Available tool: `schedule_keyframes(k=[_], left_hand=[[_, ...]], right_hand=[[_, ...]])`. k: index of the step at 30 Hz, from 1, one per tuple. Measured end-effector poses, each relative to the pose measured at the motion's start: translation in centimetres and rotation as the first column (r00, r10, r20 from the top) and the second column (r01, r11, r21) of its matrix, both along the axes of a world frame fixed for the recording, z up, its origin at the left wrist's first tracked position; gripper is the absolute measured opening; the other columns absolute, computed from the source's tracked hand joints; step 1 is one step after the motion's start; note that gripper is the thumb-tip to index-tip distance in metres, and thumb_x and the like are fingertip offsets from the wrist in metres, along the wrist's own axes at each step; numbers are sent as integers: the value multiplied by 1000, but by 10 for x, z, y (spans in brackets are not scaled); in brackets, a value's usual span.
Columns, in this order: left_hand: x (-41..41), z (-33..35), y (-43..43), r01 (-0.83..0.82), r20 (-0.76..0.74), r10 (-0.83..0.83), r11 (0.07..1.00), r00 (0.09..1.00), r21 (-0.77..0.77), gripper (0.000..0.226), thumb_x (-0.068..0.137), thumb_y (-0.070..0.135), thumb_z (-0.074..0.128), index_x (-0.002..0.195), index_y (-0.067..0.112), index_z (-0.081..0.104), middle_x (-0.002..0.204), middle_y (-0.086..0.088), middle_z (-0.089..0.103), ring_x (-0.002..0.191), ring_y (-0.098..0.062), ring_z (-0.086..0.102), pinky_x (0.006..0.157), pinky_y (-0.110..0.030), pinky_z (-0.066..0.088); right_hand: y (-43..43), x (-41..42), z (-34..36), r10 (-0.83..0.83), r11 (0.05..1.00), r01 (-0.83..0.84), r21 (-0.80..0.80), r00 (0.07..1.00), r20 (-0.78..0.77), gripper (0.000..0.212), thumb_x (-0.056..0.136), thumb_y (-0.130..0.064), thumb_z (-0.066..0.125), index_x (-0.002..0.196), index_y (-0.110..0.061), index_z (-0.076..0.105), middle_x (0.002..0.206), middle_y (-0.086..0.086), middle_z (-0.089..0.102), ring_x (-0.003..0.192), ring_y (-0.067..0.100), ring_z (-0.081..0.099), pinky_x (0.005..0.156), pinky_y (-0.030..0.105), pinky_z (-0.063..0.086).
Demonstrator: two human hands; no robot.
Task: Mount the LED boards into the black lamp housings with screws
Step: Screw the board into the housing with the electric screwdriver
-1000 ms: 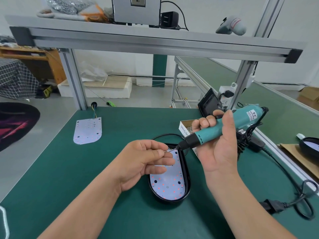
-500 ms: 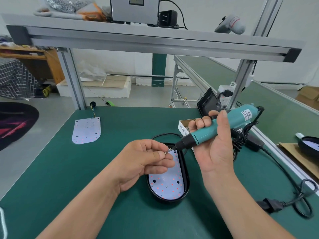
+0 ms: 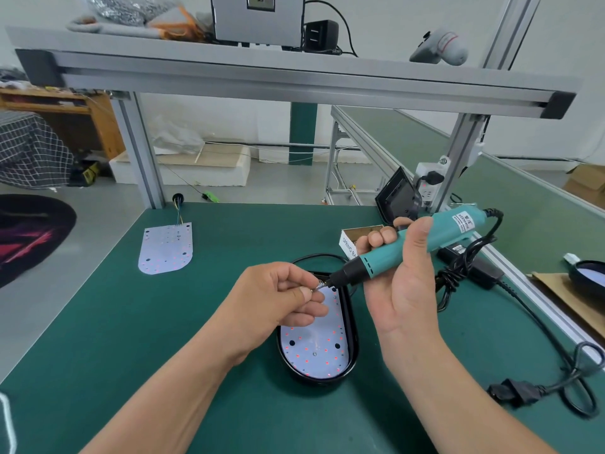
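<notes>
A black oval lamp housing (image 3: 353, 352) lies on the green bench with a white LED board (image 3: 319, 348) seated inside it. Above its far end my left hand (image 3: 278, 299) pinches a small screw (image 3: 319, 284) between thumb and fingertips. My right hand (image 3: 402, 273) grips a teal electric screwdriver (image 3: 402, 247), its black tip touching the screw. A second LED board (image 3: 166, 249) with coloured wires lies loose at the far left of the bench.
A small open cardboard screw box (image 3: 352, 239) sits behind my right hand. The screwdriver's black cord and power adapter (image 3: 471, 267) trail right toward the plug (image 3: 515, 389). Another lamp housing (image 3: 589, 276) rests on cardboard at the far right. Aluminium frame posts stand at the bench's back.
Both hands have stayed together over the housing's far end. The screwdriver tip has closed in on the screw pinched in my left hand.
</notes>
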State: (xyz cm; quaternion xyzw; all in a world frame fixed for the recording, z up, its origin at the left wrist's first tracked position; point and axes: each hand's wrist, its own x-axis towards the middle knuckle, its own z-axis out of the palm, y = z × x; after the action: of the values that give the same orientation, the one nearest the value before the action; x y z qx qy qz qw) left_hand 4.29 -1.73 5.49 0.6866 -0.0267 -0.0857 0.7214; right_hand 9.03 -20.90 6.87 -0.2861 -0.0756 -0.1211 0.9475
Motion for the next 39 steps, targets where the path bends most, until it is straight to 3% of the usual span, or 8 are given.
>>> schedule_keyframes(k=[5, 11, 39], left_hand=[[-1, 0, -1, 16, 39, -17, 1000, 999, 16, 14, 104, -1, 61, 106, 6, 73, 98, -12, 82, 94, -29, 81, 72, -27, 64], [-5, 4, 0, 114, -1, -115, 990, 993, -81, 12, 105, 0, 61, 116, 3, 66, 103, -17, 80, 97, -33, 80, 74, -30, 65], [-3, 2, 0, 98, 10, -97, 989, 995, -113, 11, 106, 0, 60, 115, 3, 65, 102, -16, 80, 98, -32, 80, 73, -28, 63]], right_hand=[[-1, 1, 1, 13, 999, -13, 48, 1000, -9, 35, 99, -49, 65, 104, -15, 56, 80, 0, 51, 74, 16, 53, 90, 35, 53], [-2, -3, 6, 71, 997, -70, -18, 996, 55, 27, 96, -40, 72, 100, -17, 60, 80, -1, 48, 73, 15, 51, 89, 34, 53], [-10, -1, 8, 56, 998, -57, 24, 998, 43, 27, 98, -42, 70, 98, -17, 61, 79, -1, 47, 74, 16, 49, 89, 34, 50]])
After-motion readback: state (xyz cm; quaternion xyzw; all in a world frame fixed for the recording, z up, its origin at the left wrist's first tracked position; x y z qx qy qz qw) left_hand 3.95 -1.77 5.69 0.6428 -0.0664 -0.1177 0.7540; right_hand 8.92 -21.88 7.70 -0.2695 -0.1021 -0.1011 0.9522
